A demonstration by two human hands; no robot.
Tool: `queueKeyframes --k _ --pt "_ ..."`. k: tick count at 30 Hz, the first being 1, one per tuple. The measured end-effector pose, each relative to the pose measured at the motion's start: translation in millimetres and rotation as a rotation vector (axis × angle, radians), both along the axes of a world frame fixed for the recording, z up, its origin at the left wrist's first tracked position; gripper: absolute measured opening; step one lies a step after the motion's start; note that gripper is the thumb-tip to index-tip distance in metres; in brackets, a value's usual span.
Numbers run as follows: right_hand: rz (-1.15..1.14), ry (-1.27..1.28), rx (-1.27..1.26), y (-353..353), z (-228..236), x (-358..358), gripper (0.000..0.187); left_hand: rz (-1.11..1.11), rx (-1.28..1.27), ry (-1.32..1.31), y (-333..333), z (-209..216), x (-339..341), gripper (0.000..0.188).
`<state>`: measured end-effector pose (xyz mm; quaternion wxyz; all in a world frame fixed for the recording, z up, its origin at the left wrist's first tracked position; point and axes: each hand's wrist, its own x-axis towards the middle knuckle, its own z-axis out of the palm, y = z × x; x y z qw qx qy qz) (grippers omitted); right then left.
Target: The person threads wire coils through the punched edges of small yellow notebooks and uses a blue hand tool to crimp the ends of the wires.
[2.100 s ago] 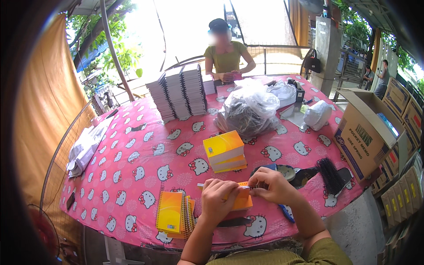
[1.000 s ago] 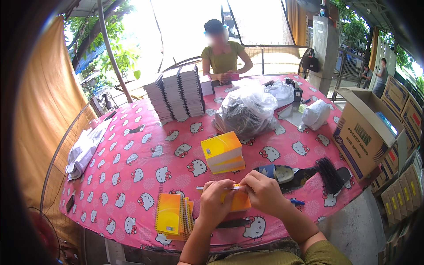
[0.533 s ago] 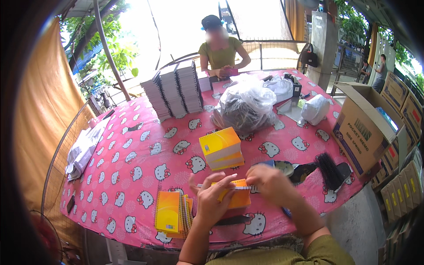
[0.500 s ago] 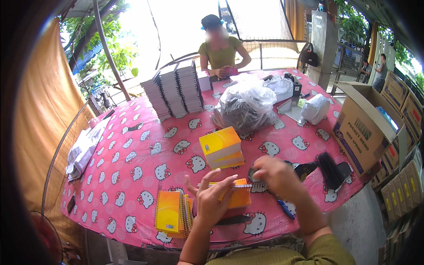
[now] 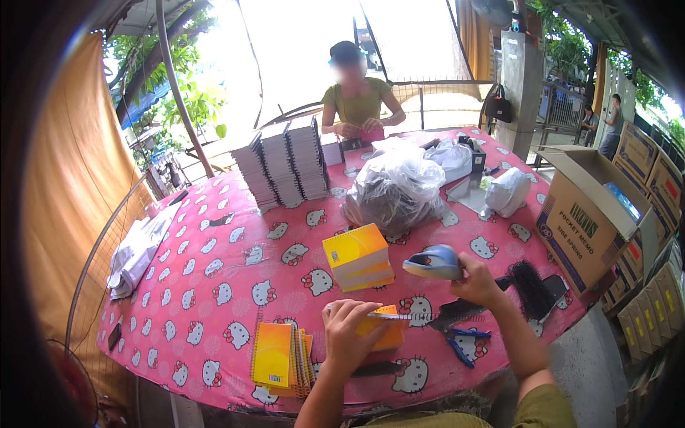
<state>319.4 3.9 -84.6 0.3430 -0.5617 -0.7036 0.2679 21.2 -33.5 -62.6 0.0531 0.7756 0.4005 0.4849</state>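
Note:
My left hand [image 5: 347, 334] grips an orange spiral notepad [image 5: 389, 341], fingers bent over its top edge. A thin wire coil [image 5: 417, 317] sticks out from that edge toward the right. Raised above the table, my right hand [image 5: 479, 282] is closed around the rear of a rounded blue-grey hand tool [image 5: 432, 262], whose exact kind I cannot make out. Blue-handled pliers [image 5: 467, 345] lie below it. Beyond the left hand stands a stack of orange-yellow notepads [image 5: 357, 250]. More yellow spiral notepads [image 5: 272, 355] lie fanned at its left.
Black coils [image 5: 529, 285] lie at the right, near an open cardboard box [image 5: 581, 221]. Tall stacks of spiral-bound books [image 5: 289, 160] and a plastic bag of dark items [image 5: 396, 189] stand farther back. A co-worker [image 5: 357, 100] sits across, holding something pink.
My right hand has come up from beside the coil with the blue-grey tool, uncovering the pliers. My left fingers, spread before, now curl over the notepad.

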Motion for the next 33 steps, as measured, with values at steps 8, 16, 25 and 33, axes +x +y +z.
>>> queueKeyframes --k 8,16,25,33 --pt "0.309 0.167 0.026 -7 26 -32 0.043 0.024 -0.102 -0.051 -4 7 8 0.037" --pt "0.307 0.384 0.076 5 25 -41 0.042 -0.015 -0.126 -0.079 1 3 0 0.043" --pt "0.479 0.487 0.015 13 27 -48 0.024 -0.187 -0.466 -0.618 2 -26 2 0.037" --pt "0.352 0.351 -0.071 11 37 -69 0.038 -0.271 -0.537 -0.878 2 -24 -4 0.038"
